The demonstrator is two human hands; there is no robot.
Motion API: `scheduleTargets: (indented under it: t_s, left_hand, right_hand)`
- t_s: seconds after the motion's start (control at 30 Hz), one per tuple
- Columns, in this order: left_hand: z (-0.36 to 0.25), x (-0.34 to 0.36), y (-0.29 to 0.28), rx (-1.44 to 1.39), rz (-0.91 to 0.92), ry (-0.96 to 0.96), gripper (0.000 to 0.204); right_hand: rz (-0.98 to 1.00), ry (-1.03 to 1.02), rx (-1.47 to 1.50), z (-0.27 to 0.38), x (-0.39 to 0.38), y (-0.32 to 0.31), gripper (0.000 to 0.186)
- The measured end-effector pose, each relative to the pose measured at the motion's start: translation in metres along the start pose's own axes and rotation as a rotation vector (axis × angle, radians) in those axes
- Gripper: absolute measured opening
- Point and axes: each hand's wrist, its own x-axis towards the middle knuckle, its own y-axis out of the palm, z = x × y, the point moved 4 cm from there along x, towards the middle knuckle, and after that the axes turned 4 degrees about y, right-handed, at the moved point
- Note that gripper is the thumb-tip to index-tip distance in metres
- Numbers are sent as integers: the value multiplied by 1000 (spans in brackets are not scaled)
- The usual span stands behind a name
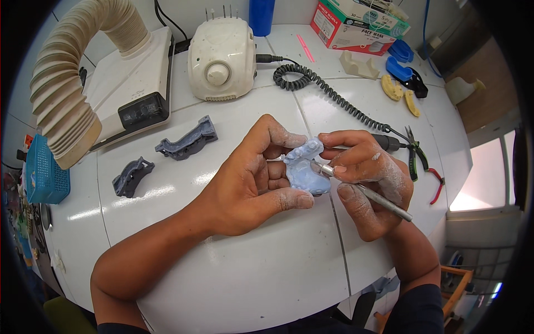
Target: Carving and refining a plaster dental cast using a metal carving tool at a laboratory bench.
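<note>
A light blue dental cast (303,175) is held above the white table, its ridged side toward the far edge. My left hand (258,178) grips it from the left, thumb along the near side and fingers behind. My right hand (370,178) pinches a slim metal carving tool (378,199) like a pen. The tool's tip meets the cast near its middle, and the fingertips of my right hand rest by the cast's far right edge. White powder coats the fingers of both hands.
Two dark grey moulded pieces (189,139) lie left of my hands. Behind stand a cream control box (221,58) with a coiled cord (334,92) and a ribbed hose (61,100). Pliers (413,153), yellow casts (391,88) and boxes (350,28) sit right; a blue basket (47,170) left.
</note>
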Motion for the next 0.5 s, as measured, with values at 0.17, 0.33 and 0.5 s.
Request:
scheduleTargets:
  t_s: [0.17, 0.33, 0.5]
  left_hand:
    - [4, 0, -4, 12, -25, -18, 60]
    - [0, 1, -1, 12, -11, 10, 51]
    - [-2, 0, -2, 1, 2, -11, 51]
  right_hand:
    - [20, 3, -12, 0, 2, 1, 11]
    - [21, 9, -8, 1, 2, 0, 12]
    - [7, 29, -7, 0, 2, 0, 13]
